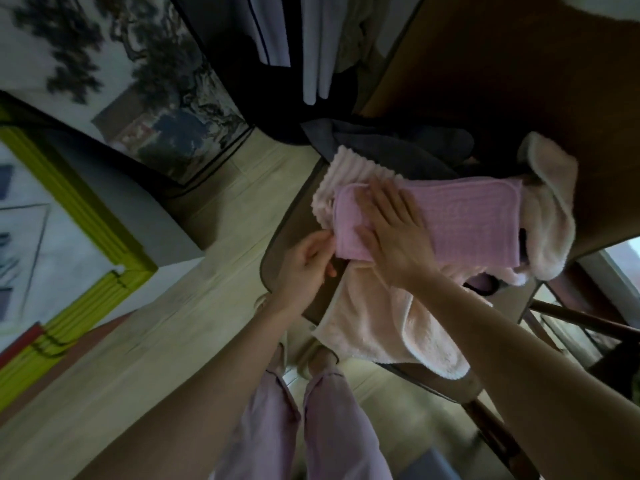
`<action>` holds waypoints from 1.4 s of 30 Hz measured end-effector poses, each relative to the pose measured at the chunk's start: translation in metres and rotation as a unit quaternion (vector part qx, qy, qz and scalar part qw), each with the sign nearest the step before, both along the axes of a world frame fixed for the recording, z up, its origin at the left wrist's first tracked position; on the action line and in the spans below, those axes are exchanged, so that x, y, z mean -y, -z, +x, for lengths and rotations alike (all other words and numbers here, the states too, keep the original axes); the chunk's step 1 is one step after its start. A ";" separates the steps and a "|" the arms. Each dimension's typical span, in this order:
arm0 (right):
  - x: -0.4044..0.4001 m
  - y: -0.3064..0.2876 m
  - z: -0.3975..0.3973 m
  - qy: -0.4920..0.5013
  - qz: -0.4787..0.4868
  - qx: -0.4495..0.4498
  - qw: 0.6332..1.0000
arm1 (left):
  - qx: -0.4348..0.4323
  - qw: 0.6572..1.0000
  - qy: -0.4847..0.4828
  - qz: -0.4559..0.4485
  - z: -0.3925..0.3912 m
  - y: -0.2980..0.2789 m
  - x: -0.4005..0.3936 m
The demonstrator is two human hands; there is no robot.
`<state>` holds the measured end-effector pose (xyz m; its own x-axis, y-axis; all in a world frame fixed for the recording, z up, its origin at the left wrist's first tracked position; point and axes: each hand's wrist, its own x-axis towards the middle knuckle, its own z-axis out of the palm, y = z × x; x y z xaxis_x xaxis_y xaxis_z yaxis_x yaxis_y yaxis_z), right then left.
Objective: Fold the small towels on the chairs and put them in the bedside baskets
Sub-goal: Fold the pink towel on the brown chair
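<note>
A small pink towel (471, 220), folded into a rectangle, lies on top of paler pink fluffy towels (374, 320) piled on a chair seat (301, 216). My right hand (391, 233) lies flat on the folded towel's left half with straight fingers, pressing it down. My left hand (308, 261) pinches the towel's near left corner between thumb and fingers. A dark grey towel (381, 147) lies behind the pile. One pale towel hangs over the seat's front edge.
The chair's dark wooden legs (498, 431) run down to the right. Pale floor (138, 358) spreads to the left, with a green-edged mat (86, 299) and a grey box (114, 192). Clothes hang in a dark wardrobe (294, 46) behind. My legs stand below.
</note>
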<state>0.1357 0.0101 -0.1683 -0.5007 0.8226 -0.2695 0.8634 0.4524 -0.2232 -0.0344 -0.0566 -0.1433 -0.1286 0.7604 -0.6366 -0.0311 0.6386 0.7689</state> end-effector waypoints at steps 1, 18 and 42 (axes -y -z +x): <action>0.000 0.001 0.000 0.002 0.003 0.008 1.000 | 0.012 1.000 0.004 -0.002 0.003 0.000 -0.002; -0.005 -0.028 0.014 0.073 -0.065 -0.120 0.988 | -0.352 0.926 0.088 0.106 0.005 -0.006 -0.015; 0.054 -0.077 0.112 0.493 -0.126 -0.407 0.758 | -0.353 0.732 0.489 0.316 0.132 0.029 -0.068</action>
<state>0.2477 -0.0439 -0.0910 0.2394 0.8792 -0.4120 0.2836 -0.4691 -0.8363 0.0974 0.0114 -0.1725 0.5463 0.8231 -0.1549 0.7518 -0.4004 0.5239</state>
